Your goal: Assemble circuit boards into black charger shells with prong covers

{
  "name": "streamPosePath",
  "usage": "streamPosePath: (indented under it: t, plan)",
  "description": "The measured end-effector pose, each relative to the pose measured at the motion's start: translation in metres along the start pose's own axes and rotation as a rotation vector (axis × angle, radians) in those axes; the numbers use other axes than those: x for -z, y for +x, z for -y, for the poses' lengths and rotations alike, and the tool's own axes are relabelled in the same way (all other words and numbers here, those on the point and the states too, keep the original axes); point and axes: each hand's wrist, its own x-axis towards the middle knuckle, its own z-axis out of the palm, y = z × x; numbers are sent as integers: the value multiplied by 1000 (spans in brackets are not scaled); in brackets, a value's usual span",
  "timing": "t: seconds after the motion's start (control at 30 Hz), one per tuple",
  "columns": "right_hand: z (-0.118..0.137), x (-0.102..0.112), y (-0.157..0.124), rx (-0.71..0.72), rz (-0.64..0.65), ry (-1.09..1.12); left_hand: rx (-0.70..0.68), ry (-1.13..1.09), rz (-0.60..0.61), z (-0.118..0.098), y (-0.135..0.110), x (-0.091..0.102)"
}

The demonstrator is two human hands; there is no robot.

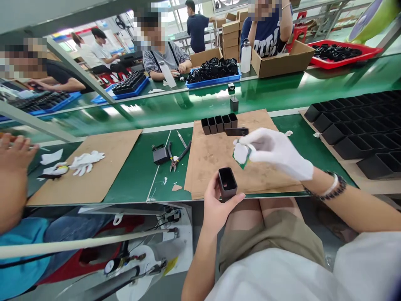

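My bare left hand point(216, 202) is closed around a black plastic housing point(227, 184), held tilted at the table's front edge with its open end up. In a white glove, my right hand point(271, 150) pinches a small green circuit board point(242, 154) with a white mass on its face. The board is above and to the right of the housing, apart from it. Just behind the gloved fingers lies a flat black piece point(237, 131). A row of several black housings point(219, 123) stands farther back on the cardboard sheet point(206, 167).
Pliers point(177, 158) and a black adapter point(161, 154) lie left of the cardboard. Many black housings point(360, 121) stand at the right. A white glove point(86, 162) rests on the left cardboard, near another person's hand point(14, 167). Across the line are blue trays point(214, 81) and co-workers.
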Motion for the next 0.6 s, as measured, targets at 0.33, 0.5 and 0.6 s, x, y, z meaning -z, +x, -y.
streamPosePath:
  t: [0.33, 0.5, 0.6]
  plan:
    - [36, -3, -69, 268, -7, -167, -275, 123, 163, -36, -17, -38]
    - [44, 5, -76, 425, 72, -224, -420, 152, 225, -40, -20, -44]
    - [44, 10, -78, 501, 153, -264, -526, 138, 286, -38, -19, -44]
